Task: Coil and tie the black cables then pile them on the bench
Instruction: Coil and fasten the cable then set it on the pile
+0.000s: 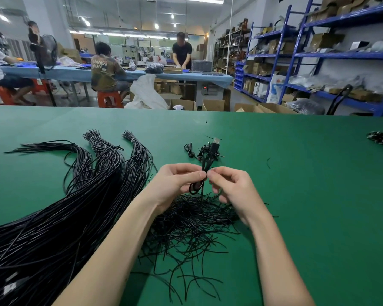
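Fingertips of both hands meet at the waist of one folded cable [205, 164]: the left hand [175, 184] pinches it between thumb and forefinger, and the right hand [228, 188] pinches at the same spot, apparently working a thin tie around it, though the tie itself is too small to make out. The cable stands above the heap of ties [192, 219], its USB plug [216, 143] pointing away from the person and its loop hanging below the left thumb. Just beyond the heap lie a few small coiled cables [191, 150], which look finished, so the pile has barely begun. Left of the heap stretches a big mass of uncoiled cables [64, 206], banded near their far ends in bundles [93, 139]. Judging by that, most of the work remains: this coil needs its tie twisted shut and placed on the bench [296, 173], then many more follow.
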### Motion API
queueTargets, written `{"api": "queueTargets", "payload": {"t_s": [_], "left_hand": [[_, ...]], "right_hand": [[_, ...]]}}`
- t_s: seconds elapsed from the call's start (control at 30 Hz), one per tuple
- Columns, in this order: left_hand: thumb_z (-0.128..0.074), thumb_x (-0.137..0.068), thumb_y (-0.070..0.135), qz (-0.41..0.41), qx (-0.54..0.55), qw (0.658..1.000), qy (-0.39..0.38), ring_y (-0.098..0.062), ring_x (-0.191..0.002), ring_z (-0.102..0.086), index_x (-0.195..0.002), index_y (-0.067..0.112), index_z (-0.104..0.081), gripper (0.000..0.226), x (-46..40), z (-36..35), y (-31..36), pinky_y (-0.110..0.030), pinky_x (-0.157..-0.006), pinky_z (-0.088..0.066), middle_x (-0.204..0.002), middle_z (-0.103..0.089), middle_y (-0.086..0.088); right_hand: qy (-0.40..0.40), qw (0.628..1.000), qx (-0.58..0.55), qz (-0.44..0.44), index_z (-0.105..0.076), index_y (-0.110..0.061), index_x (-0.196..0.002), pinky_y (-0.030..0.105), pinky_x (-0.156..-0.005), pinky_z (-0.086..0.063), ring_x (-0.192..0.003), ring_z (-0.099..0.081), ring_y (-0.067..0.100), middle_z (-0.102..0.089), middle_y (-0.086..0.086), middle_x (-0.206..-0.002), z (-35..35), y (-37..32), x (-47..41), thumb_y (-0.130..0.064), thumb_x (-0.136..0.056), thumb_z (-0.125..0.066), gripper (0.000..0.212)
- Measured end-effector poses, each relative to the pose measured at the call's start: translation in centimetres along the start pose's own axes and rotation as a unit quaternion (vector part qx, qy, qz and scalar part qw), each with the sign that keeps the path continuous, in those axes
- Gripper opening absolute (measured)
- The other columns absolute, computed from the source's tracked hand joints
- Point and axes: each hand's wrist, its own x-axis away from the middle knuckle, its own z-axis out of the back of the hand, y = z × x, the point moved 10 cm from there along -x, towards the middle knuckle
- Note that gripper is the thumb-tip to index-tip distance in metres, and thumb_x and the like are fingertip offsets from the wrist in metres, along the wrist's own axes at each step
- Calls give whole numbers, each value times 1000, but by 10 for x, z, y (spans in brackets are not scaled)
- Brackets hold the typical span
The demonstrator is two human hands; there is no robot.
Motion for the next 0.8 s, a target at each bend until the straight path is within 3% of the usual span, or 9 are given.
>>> {"api": "queueTargets", "payload": {"t_s": [0.07,0.13,0.2,0.3,0.37,0.53,0.67,0.8], "left_hand": [[-85,-73,17,-57,-83,995,10,-6,-66,-64,-91,11,-76,21,0,2,12,-13,-61,-48,-77,-73,0],[-84,-79,14,-104,-138,985,4,-6,-70,-65,-90,15,-78,12,1,0,20,-14,-66,-48,-79,-75,1],[-84,-80,15,-117,-149,982,16,-6,-70,-66,-88,17,-79,10,0,1,22,-15,-67,-49,-79,-76,1],[-83,-80,18,-60,-96,991,70,-11,-73,-67,-89,14,-79,10,-2,15,10,-21,-69,-50,-82,-77,-5],[-81,-80,17,-3,-15,997,82,-14,-75,-67,-88,11,-79,11,-2,18,-3,-24,-71,-51,-86,-76,-7],[-81,-67,17,66,113,989,66,-11,-64,-63,-77,9,-79,13,-1,12,-11,-20,-63,-53,-80,-72,-6],[-76,-81,8,103,161,978,81,-11,-61,-65,-87,5,-72,8,0,12,-16,-19,-55,-54,-75,-72,-7],[-78,-76,9,114,169,977,68,-11,-62,-65,-84,5,-73,11,2,10,-16,-19,-55,-55,-76,-72,-8]], "right_hand": [[-44,987,-117,-101,-72,-10,-86,14,-41,-34,-56,-50,6,-59,-2,-71,-10,16,3,-12,-93,-70,7],[-66,932,-287,-213,-71,-4,-86,11,-35,-33,-52,-51,5,-60,3,-72,-24,33,14,-7,-82,-72,5],[-59,897,-368,-237,-72,-4,-86,9,-35,-35,-52,-54,5,-63,4,-72,-32,37,19,-8,-79,-74,8],[31,972,-205,-107,-74,-9,-91,14,-42,-45,-55,-62,6,-74,0,-77,-13,22,5,-12,-88,-77,5],[103,992,-76,21,-78,-16,-88,19,-47,-50,-58,-67,9,-77,-1,-78,0,-3,1,-14,-88,-80,2],[132,974,95,160,-81,-33,-86,24,-54,-57,-66,-72,11,-76,-14,-78,-1,-24,7,-27,-84,-84,7],[177,937,162,254,-80,-34,-94,8,-60,-44,-69,-68,8,-74,-26,-92,-1,-44,17,-28,-83,-86,13],[171,921,183,298,-81,-30,-96,5,-60,-43,-72,-69,6,-75,-25,-94,-4,-55,21,-20,-85,-84,16]]}}
